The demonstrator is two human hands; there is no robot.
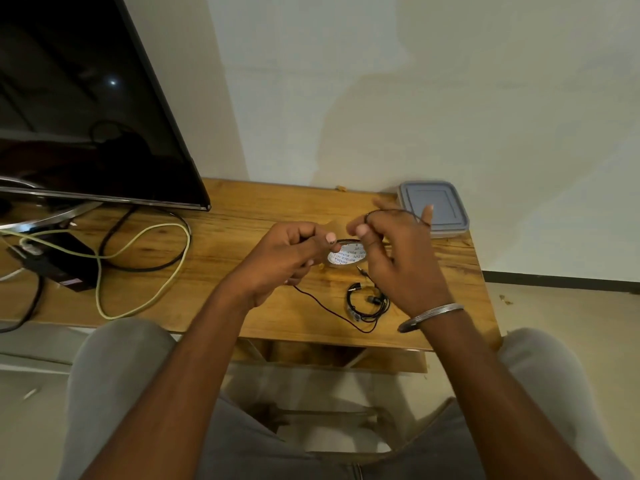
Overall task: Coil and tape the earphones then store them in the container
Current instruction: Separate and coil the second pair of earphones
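Both hands hover over the wooden table (pixel 242 216). My left hand (pixel 277 261) pinches a thin dark earphone cable between thumb and fingers. That cable runs across to my right hand (pixel 398 258), where it is looped around the raised fingers. A loose length of cable (pixel 329 311) trails down onto the table. A second pair of black earphones (pixel 367 301) lies coiled near the front edge. The tape roll (pixel 346 256), with a printed white core, rests flat between and partly behind my hands. The grey lidded container (pixel 436 206) sits closed at the back right corner.
A large dark monitor (pixel 86 109) on a metal stand fills the left. Black and yellow-green cables (pixel 145 251) and a black box (pixel 59 265) lie below it. The wall rises right behind the table. My knees are under the front edge.
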